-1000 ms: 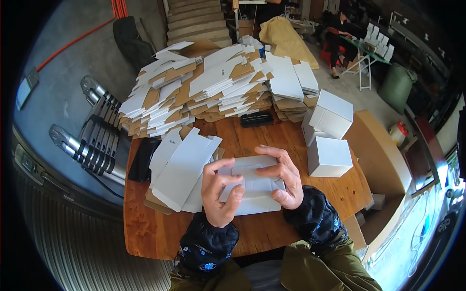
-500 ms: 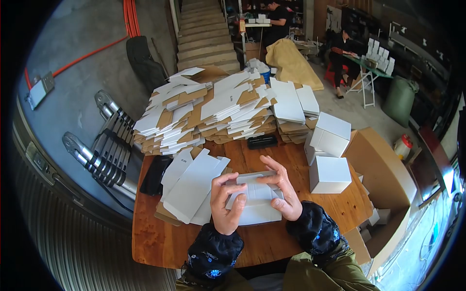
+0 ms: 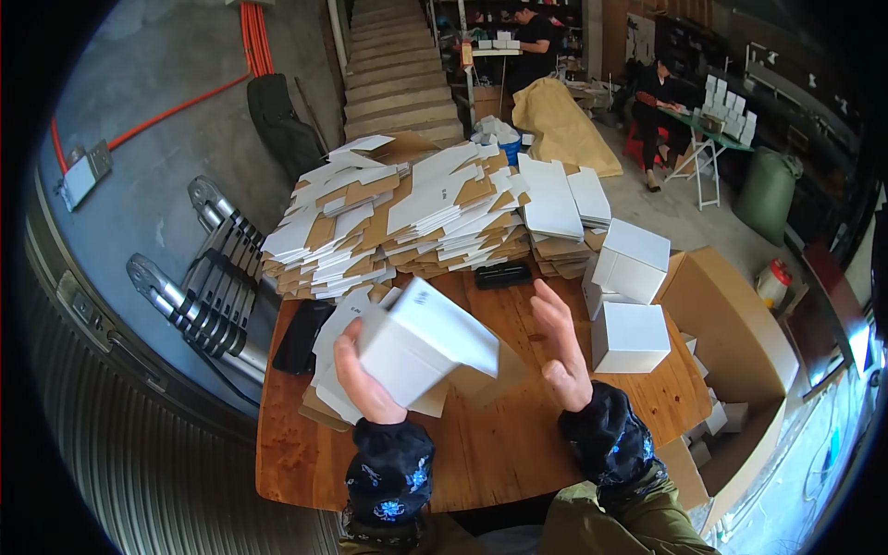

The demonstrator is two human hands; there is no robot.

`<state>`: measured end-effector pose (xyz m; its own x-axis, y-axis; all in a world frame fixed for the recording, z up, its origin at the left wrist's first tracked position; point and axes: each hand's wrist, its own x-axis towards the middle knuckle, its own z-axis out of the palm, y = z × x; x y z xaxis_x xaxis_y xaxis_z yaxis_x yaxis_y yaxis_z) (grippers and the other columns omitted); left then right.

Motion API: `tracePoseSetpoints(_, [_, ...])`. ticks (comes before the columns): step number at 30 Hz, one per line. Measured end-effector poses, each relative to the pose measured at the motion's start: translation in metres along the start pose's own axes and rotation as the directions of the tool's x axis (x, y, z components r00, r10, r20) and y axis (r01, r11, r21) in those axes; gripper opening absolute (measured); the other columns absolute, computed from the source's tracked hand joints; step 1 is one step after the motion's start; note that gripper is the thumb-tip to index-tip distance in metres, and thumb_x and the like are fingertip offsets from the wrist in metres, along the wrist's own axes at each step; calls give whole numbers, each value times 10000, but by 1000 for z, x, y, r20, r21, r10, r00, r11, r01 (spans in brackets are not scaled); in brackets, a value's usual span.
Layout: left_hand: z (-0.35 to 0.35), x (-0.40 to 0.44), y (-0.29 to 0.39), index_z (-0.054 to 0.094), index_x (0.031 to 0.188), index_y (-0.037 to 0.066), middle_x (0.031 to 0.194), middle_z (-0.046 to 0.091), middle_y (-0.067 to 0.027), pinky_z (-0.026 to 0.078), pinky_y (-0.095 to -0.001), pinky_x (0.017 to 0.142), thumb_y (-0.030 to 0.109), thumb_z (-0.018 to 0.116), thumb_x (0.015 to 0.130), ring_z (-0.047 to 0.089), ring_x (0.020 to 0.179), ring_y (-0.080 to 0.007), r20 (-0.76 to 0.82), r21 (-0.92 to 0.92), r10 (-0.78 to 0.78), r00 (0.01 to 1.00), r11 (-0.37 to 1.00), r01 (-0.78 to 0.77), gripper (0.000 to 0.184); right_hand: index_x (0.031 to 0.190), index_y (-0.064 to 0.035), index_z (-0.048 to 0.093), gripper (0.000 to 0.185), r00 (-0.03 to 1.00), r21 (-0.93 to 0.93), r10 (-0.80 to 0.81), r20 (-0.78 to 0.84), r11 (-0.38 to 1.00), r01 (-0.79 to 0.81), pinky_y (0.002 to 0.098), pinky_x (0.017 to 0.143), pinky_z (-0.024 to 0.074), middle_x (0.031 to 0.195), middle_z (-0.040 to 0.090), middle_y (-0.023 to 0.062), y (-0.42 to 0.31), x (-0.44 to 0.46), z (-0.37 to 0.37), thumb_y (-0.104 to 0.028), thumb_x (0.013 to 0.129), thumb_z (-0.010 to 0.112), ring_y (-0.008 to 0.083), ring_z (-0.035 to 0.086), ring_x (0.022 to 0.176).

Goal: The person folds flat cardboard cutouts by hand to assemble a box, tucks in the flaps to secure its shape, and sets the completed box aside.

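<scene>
My left hand (image 3: 370, 381) grips a white cardboard box (image 3: 421, 338) from its left side, tilted above the table. The box has an open flap showing brown inside at its right end, slightly blurred. To the right of it, my right hand (image 3: 562, 350) is raised and apart from the box, fingers stretched out and holding nothing. Under and behind the held box lie flat white box blanks (image 3: 328, 370). Closed white boxes stand to the right of my right hand: one box (image 3: 631, 338) on the table and another box (image 3: 632, 259) behind it, resting on a further box.
Stacks of folded box blanks (image 3: 435, 208) cover the back of the wooden table (image 3: 518, 453). A large carton (image 3: 749, 370) with white boxes inside stands at the right. Black objects (image 3: 303, 335) lie at the left. Two people sit at tables farther back.
The box has been turned over and lifted to the left in my left hand, its flap end swinging right. My right hand has let go and moved away to the right.
</scene>
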<state>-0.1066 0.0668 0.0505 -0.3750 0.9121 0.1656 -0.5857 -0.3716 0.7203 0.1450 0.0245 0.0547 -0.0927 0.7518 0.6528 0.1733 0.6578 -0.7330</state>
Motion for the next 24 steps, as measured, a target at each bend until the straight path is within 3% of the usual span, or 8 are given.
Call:
tracePoseSetpoints(1, [-5, 7, -1, 546, 1234, 54, 1138, 620, -83, 450, -367, 953, 476, 389, 1013, 583, 1081, -209, 76, -159, -49, 996, 985, 61, 502, 1484, -52, 325, 778, 1000, 10, -4, -22, 1000, 5, 450, 1157, 213, 1549, 249, 210, 3, -1, -1, -575, 937, 507, 336, 244, 1441])
tracePoseSetpoints(5, [-25, 20, -17, 533, 1316, 86, 1234, 613, -46, 444, -372, 971, 530, 438, 989, 578, 1105, -236, 96, -449, -168, 981, 872, 193, 560, 1487, -51, 300, 559, 920, 320, 391, 33, 868, -380, 383, 1111, 321, 1475, 384, 146, 12, -12, 19, -218, 1005, 529, 266, 374, 1378])
tracePoseSetpoints(11, [-16, 8, -24, 526, 1329, 108, 1274, 583, -45, 439, -394, 989, 554, 454, 973, 551, 1145, -245, 96, -486, -248, 964, 833, 263, 574, 1520, -45, 204, 652, 889, 382, 337, 311, 812, -441, 388, 1108, 331, 1503, 348, 150, 9, -15, 38, -339, 1016, 493, 256, 365, 1384])
tracePoseSetpoints(14, [-14, 3, -31, 521, 1331, 120, 1281, 578, -54, 450, -401, 984, 533, 464, 972, 553, 1152, -257, 129, -517, -305, 944, 792, 326, 550, 1543, -44, 122, 733, 854, 520, 348, 387, 683, -514, 395, 1104, 336, 1537, 276, 168, 3, -21, 43, -421, 1015, 461, 255, 362, 1381])
tracePoseSetpoints(18, [2, 0, -22, 526, 1319, 117, 1267, 582, -41, 445, -391, 983, 549, 455, 972, 548, 1150, -240, 55, -479, -326, 944, 821, 312, 558, 1553, -50, 66, 752, 908, 626, 89, 409, 697, -350, 388, 1104, 341, 1551, 246, 164, 3, -29, 47, -401, 1016, 459, 276, 338, 1399])
tracePoseSetpoints(21, [11, -8, -26, 520, 1313, 122, 1264, 578, -34, 448, -389, 981, 541, 445, 975, 550, 1149, -234, 83, -487, -334, 939, 809, 330, 543, 1545, -37, 89, 714, 871, 417, 305, 386, 784, -460, 377, 1110, 342, 1543, 277, 159, 11, -38, 56, -316, 1019, 483, 263, 354, 1394])
tracePoseSetpoints(23, [16, -14, -39, 520, 1306, 128, 1246, 580, -31, 447, -386, 979, 540, 423, 979, 550, 1146, -229, 115, -492, -323, 939, 803, 337, 535, 1517, -18, 203, 627, 878, 382, 429, 213, 790, -479, 368, 1111, 343, 1495, 365, 156, 54, -55, 55, -267, 1019, 492, 251, 405, 1360])
tracePoseSetpoints(24, [17, -20, -44, 520, 1303, 132, 1237, 581, -29, 446, -384, 979, 540, 412, 981, 550, 1144, -227, 127, -493, -320, 939, 801, 340, 531, 1421, -11, 293, 526, 872, 356, 478, 110, 800, -483, 342, 1018, 359, 1354, 421, 124, 60, -53, 50, -280, 1018, 497, 216, 437, 1234])
